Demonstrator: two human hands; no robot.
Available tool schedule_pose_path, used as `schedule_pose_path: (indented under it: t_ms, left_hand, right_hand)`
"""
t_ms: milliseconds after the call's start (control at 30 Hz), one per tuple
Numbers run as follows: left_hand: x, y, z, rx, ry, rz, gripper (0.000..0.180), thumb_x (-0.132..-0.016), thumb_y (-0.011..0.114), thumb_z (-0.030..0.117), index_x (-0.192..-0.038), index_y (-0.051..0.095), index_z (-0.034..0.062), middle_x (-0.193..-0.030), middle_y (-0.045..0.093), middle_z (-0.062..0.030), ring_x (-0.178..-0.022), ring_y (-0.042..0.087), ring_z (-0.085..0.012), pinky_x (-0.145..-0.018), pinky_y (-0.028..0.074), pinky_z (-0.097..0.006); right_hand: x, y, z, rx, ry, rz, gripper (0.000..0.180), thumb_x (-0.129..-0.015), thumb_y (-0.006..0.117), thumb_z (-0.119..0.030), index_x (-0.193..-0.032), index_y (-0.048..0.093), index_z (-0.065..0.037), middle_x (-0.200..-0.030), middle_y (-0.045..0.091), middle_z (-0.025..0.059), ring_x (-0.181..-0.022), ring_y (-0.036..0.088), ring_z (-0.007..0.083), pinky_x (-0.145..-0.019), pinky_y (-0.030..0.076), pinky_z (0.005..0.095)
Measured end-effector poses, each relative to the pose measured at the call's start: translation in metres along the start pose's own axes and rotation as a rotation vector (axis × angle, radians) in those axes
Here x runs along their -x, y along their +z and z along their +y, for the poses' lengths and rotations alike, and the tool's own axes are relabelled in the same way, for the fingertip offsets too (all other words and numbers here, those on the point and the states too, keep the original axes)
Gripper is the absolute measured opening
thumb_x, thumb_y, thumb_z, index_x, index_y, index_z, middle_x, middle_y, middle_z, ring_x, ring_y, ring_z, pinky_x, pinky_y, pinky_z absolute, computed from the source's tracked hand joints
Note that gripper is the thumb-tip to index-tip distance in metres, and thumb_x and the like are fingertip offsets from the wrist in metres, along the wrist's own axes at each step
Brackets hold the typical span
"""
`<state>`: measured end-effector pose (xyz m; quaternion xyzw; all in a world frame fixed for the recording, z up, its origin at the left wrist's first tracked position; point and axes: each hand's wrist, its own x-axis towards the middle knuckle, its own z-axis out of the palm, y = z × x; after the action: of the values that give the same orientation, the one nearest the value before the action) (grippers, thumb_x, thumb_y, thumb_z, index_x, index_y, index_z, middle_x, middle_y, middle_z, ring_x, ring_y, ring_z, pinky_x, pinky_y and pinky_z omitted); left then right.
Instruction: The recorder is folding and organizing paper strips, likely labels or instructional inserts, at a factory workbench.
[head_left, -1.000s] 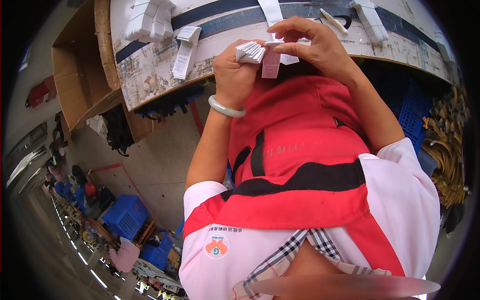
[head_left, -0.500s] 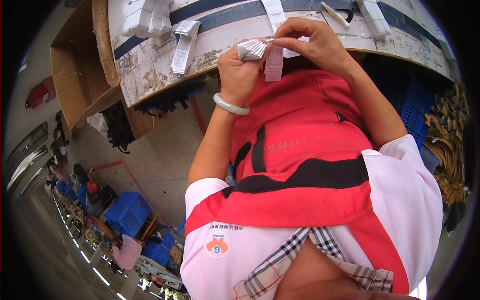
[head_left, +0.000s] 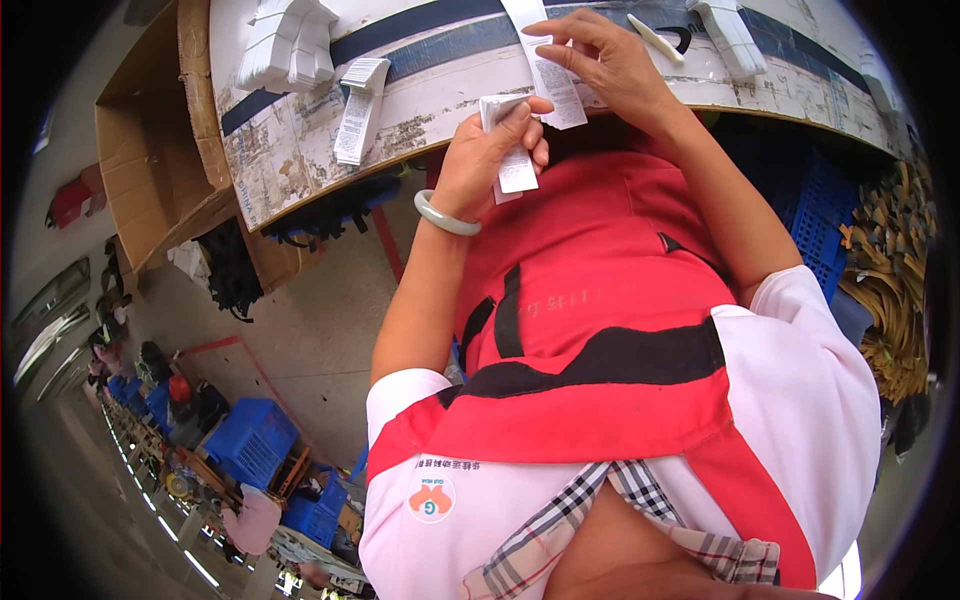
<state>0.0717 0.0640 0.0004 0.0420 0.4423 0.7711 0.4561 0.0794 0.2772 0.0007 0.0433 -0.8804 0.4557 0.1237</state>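
Observation:
My left hand (head_left: pixel 490 160) is closed round a folded stack of white printed labels (head_left: pixel 517 172), with its thumb pressed on top, just off the table's near edge. My right hand (head_left: pixel 622 72) has its fingers apart over a long strip of printed labels (head_left: pixel 557 92). That strip runs across the table and hangs over its edge; whether the fingertips touch it is hard to tell. Left of my hands, a smaller folded label strip (head_left: pixel 360 115) lies on the table. A slim white pointed tool (head_left: pixel 656 38) rests beyond my right hand, beside a black curved piece (head_left: pixel 682 40).
Banded bundles of white labels (head_left: pixel 288 50) stand at the table's (head_left: pixel 285 150) far left, and another label bundle (head_left: pixel 730 38) at the right. An open cardboard box (head_left: pixel 150 150) adjoins the left end. A blue crate (head_left: pixel 825 215) and brown strips (head_left: pixel 895 290) are at right.
My hands have moved apart. The left has come down slightly with the labels, whose fanned folds are now pressed together; the right has lifted away toward the long strip.

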Motion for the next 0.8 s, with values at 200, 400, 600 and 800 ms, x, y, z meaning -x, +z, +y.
schedule_pose_path:
  t_ms: [200,400,600,800]
  left_hand:
    - [-0.008,-0.003,-0.002,-0.025,0.093,0.130,0.021,-0.095,0.065,0.016,-0.106,0.063,-0.0020,-0.076,0.052,-0.0009,-0.066,0.052,-0.0106,-0.059,0.043,-0.023]
    - [-0.015,-0.014,0.002,-0.811,0.833,0.315,0.021,-0.083,0.066,-0.008,-0.101,0.069,0.0008,-0.093,0.069,0.0003,-0.084,0.061,-0.0067,-0.071,0.050,-0.020]
    - [-0.004,-0.002,0.006,-0.594,0.562,0.329,0.019,-0.083,0.062,-0.005,-0.099,0.071,-0.0003,-0.085,0.070,-0.0021,-0.077,0.062,-0.0068,-0.068,0.051,-0.023]
    - [-0.008,0.003,0.005,-0.488,0.533,0.325,0.020,-0.083,0.070,-0.004,-0.102,0.072,0.0000,-0.073,0.062,0.0029,-0.057,0.051,-0.0018,-0.047,0.036,-0.018]
  right_hand:
    - [-0.005,0.002,0.022,0.079,-0.061,0.055,0.015,-0.086,0.071,-0.013,-0.099,0.071,-0.006,-0.092,0.059,0.0055,-0.077,0.058,0.0151,-0.067,0.048,0.0279]
    - [0.011,-0.006,-0.021,-0.191,0.024,-0.143,0.015,-0.089,0.069,-0.012,-0.101,0.072,-0.004,-0.100,0.062,0.0006,-0.085,0.058,0.0089,-0.076,0.048,0.0227]
    - [0.015,-0.013,-0.027,-0.204,-0.059,-0.133,0.021,-0.090,0.070,-0.019,-0.103,0.071,-0.003,-0.091,0.069,0.0051,-0.083,0.064,0.0143,-0.076,0.052,0.0272]
    - [0.015,-0.012,-0.026,-0.270,0.005,-0.192,0.021,-0.090,0.070,-0.017,-0.103,0.070,-0.001,-0.091,0.070,0.0065,-0.084,0.065,0.0140,-0.080,0.052,0.0263]
